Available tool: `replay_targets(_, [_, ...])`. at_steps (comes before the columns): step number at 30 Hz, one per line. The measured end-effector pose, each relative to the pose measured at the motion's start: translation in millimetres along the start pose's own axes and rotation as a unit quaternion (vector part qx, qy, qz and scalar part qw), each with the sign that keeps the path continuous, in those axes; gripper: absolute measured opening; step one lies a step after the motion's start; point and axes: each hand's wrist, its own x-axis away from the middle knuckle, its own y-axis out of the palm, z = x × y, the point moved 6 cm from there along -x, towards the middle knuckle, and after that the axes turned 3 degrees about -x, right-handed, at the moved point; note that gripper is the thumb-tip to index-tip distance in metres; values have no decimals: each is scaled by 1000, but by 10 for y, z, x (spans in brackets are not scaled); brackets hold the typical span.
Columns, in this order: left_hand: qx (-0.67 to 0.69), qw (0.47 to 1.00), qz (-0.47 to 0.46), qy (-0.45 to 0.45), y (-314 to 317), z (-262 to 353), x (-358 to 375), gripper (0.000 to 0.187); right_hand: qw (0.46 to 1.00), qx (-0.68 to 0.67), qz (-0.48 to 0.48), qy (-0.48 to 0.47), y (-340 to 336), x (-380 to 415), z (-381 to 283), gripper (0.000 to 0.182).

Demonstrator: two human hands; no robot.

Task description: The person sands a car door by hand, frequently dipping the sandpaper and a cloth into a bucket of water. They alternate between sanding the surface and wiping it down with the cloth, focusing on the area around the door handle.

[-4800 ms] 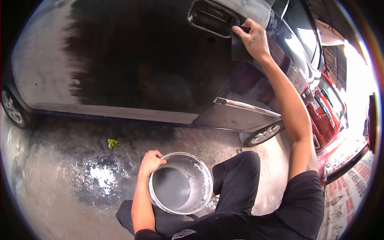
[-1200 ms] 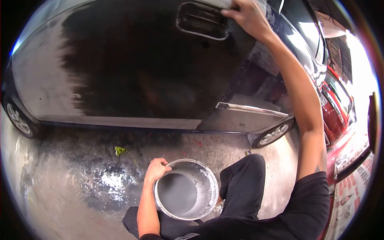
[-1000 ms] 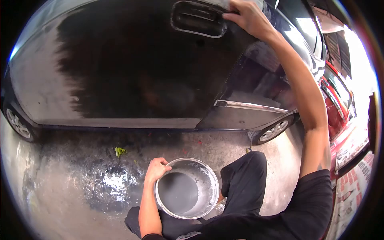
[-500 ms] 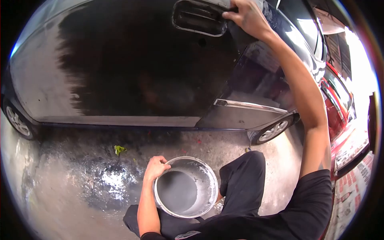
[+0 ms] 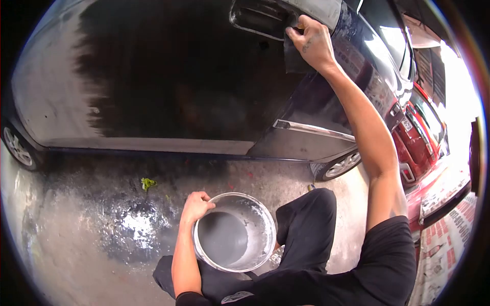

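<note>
My left hand (image 5: 198, 205) grips the rim of a round bucket (image 5: 269, 227), which holds grey liquid and rests at my lap. Up at the dark car door (image 5: 178, 76), my right hand (image 5: 312, 43) pinches a dark, thin sheet (image 5: 296, 57) against the panel. That hand is just right of the recessed door handle (image 5: 258, 21). The door is wet and black in the middle, with a dull grey area on its left side. A silver trim strip (image 5: 314, 129) runs low on the panel to the right.
Car wheels stand at the far left (image 5: 18, 148) and below the trim (image 5: 342, 166). A yellow-green scrap (image 5: 148, 183) lies on the wet concrete floor (image 5: 76, 224). A red car (image 5: 418, 137) and a printed banner (image 5: 449, 239) are at the right.
My right hand has moved down a little beside the door handle, and more of the dark sheet shows below it. My left hand still holds the bucket rim. The view has shifted slightly.
</note>
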Motion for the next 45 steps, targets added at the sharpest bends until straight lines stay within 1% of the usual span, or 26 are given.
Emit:
replay_targets(3, [10,1000,6,-13,7,-37,9,30,994,36,-98,-35,-54,-187,-163,33])
replay_targets(4, [11,1000,5,-13,10,-36,-4,30,989,103,-110,3,-163,-319,-209,29])
replay_targets(5, [16,1000,4,-10,12,-25,0,30,981,100,-141,83,-198,-357,-270,21])
replay_targets(7, [22,1000,2,-10,10,-44,36,30,996,55,7,-66,-86,-117,-55,33])
replay_targets(9, [9,1000,5,-11,-9,8,20,30,996,19,-2,82,98,239,-8,36])
replay_targets(11, [-4,1000,8,-10,-40,38,41,29,996,18,14,84,72,249,-28,38])
replay_targets(13, [-9,1000,10,-12,-65,46,47,29,997,56,-53,-27,-67,9,-54,39])
replay_targets(14, [2,1000,8,-9,-73,50,54,29,993,103,-54,12,-159,-123,5,39])
replay_targets(15, [13,1000,7,-8,-58,36,63,30,997,46,-57,9,-212,-219,-17,40])
replay_targets(17, [12,1000,3,-8,-18,1,44,30,998,58,-9,33,-104,-45,69,40])
replay_targets(19, [8,1000,8,4,-42,36,-15,30,999,7,-17,44,65,319,-37,40])
replay_targets(20, [9,1000,6,-3,-42,35,-7,29,995,-5,-38,90,98,366,-33,39])
replay_targets(21, [7,1000,1,-12,-36,16,30,29,995,-7,-36,91,40,315,-21,39])
replay_targets(23, [4,1000,3,-16,-51,28,39,28,993,56,-101,26,-60,37,-19,38])
replay_targets(25, [7,1000,6,-10,-42,37,65,29,990,32,-104,89,-182,-219,9,41])
replay_targets(27, [13,1000,0,-17,-6,-25,65,29,995,52,-23,81,-82,-5,77,41])
replay_targets(29, [20,1000,7,-14,-18,-5,-9,30,995,31,-1,93,94,283,-91,40])
replay_targets(31, [7,1000,15,-13,-10,-52,29,29,987,55,-82,124,57,199,-61,38])
replay_targets(33, [1,1000,8,-14,-1,-28,26,29,992,78,-90,34,-71,-38,-106,36])
replay_targets(34, [0,1000,7,-9,-10,-8,27,29,992,87,-68,67,-153,-180,-54,35])
replay_targets(35, [0,1000,6,-6,-26,-12,35,29,996,41,-72,38,-150,-275,-29,34])
replay_targets(39, [33,999,2,-7,-12,-33,-22,29,996,41,-2,81,24,177,-39,33])
replay_targets(41, [10,1000,4,-11,-17,-26,27,29,996,39,-31,76,34,149,-10,34])
replay_targets(43, [5,1000,1,-8,-3,-12,28,29,992,53,-112,12,-58,-100,-38,35])
replay_targets(44, [13,1000,0,-7,20,-35,11,29,993,92,-67,16,-162,-213,-77,35])
replay_targets(45, [20,1000,0,-7,20,-63,-4,29,995,66,-74,26,-189,-291,-5,36])
